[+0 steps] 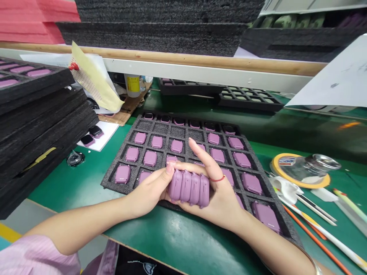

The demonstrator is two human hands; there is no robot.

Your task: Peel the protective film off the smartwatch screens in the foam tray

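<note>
A row of several purple plastic casings (188, 187) stands side by side in my upturned right hand (220, 194), whose palm cradles them while the index finger points up. My left hand (151, 187) closes on the left end of the row, thumb on top. Both hands hover over the near edge of a black foam tray (186, 131) whose square pockets hold more purple casings (150, 157); several pockets in the second row are bare.
A stack of black foam trays (34, 114) rises at the left. Two dark casings (92, 135) lie on a white sheet. At the right are a yellow tape roll (279, 168), a glass lid (315, 164), and orange and white sticks (315, 229). More trays (246, 97) sit behind.
</note>
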